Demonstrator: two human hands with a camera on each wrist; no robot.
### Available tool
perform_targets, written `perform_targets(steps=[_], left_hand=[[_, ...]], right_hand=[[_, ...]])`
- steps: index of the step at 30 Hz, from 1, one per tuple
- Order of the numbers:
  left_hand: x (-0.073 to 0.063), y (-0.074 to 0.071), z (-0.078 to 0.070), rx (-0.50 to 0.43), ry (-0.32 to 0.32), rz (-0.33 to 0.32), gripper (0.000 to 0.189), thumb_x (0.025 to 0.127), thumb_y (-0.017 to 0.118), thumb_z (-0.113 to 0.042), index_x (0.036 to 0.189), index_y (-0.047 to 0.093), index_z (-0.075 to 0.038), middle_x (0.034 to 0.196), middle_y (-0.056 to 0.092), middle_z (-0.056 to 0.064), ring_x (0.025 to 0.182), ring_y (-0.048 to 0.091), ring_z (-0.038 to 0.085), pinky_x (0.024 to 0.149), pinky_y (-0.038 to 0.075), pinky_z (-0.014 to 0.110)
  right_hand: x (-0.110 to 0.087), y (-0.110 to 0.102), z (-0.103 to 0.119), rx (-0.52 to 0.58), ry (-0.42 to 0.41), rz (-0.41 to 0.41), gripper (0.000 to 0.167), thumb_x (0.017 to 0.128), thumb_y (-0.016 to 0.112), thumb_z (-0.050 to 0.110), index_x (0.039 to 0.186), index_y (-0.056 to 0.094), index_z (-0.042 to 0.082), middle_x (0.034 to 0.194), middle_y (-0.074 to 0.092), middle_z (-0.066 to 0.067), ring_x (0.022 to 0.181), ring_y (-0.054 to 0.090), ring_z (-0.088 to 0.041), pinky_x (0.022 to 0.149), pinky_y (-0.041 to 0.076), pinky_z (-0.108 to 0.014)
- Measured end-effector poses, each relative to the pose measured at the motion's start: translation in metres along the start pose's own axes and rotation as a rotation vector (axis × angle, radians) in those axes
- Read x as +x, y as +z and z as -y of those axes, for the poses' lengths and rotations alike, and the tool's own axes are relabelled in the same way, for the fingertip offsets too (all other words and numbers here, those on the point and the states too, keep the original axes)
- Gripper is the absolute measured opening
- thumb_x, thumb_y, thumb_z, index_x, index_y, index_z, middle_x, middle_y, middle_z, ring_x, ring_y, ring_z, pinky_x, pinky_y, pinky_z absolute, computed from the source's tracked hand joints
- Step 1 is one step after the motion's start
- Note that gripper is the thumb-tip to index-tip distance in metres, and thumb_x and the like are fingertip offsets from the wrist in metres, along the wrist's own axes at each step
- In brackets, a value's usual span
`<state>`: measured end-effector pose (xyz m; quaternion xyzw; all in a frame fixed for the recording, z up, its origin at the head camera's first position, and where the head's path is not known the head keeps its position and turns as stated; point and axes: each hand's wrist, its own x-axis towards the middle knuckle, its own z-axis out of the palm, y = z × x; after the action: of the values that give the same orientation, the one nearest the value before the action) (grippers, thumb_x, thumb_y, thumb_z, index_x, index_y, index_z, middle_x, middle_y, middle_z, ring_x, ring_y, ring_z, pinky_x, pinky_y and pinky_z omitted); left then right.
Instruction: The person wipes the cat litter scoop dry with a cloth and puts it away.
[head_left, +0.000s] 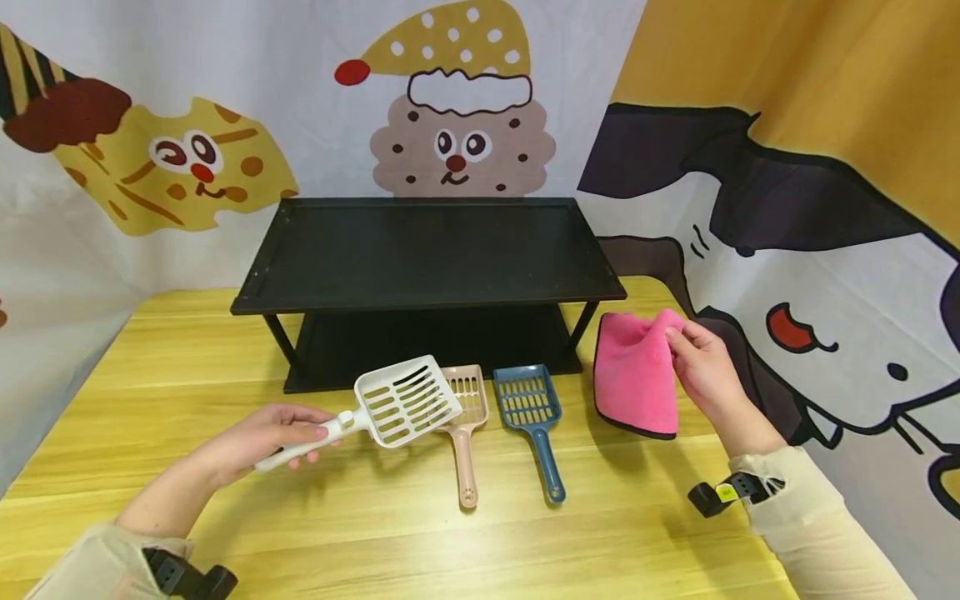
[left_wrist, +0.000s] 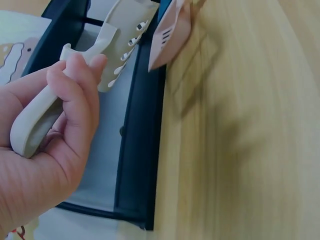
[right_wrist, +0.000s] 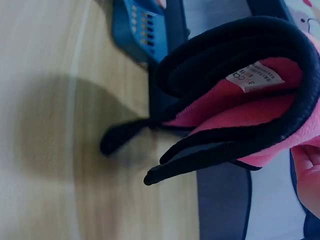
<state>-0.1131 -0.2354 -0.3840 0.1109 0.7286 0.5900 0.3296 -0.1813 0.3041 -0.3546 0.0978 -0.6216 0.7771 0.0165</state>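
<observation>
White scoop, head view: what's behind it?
Pink scoop: handle and head's right side show, left side partly covered. Slots in white scoop show bits of black lower shelf and tabletop; rest hidden.

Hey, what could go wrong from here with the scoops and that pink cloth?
The white scoop in the left hand overlaps the beige scoop in the head view, so lowering it there might knock that one. The right hand pinches the pink cloth near its top, so the cloth could slip, or swing against the black shelf nearby.
</observation>
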Motion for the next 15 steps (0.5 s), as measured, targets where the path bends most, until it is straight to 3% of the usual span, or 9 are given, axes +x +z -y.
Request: perform_targets(steps=[6,15], left_hand=[[0.009,0.005,-0.013,0.011,0.027,0.016,0.051,0.096,0.051,-0.019,0.128,0.04,0.019,0.093,0.07,-0.003,0.068,0.057,0.004,0.058,0.047,0.018],[0.024,0.011,-0.026,0.027,0.027,0.021,0.05,0.094,0.054,-0.019,0.127,0.044,0.017,0.085,0.068,-0.002,0.066,0.057,0.005,0.057,0.047,0.018]], right_hand=[[-0.001,0.014,0.009,0.026,-0.036,0.037,0.026,0.096,0.046,0.003,0.099,0.071,0.013,0.087,0.067,0.004,0.073,0.059,-0.005,0.065,0.049,-0.015],[-0.007,0.039,0.022,0.001,-0.019,0.044,0.023,0.095,0.049,0.005,0.097,0.071,0.014,0.084,0.065,0.004,0.071,0.057,-0.005,0.064,0.048,-0.015]])
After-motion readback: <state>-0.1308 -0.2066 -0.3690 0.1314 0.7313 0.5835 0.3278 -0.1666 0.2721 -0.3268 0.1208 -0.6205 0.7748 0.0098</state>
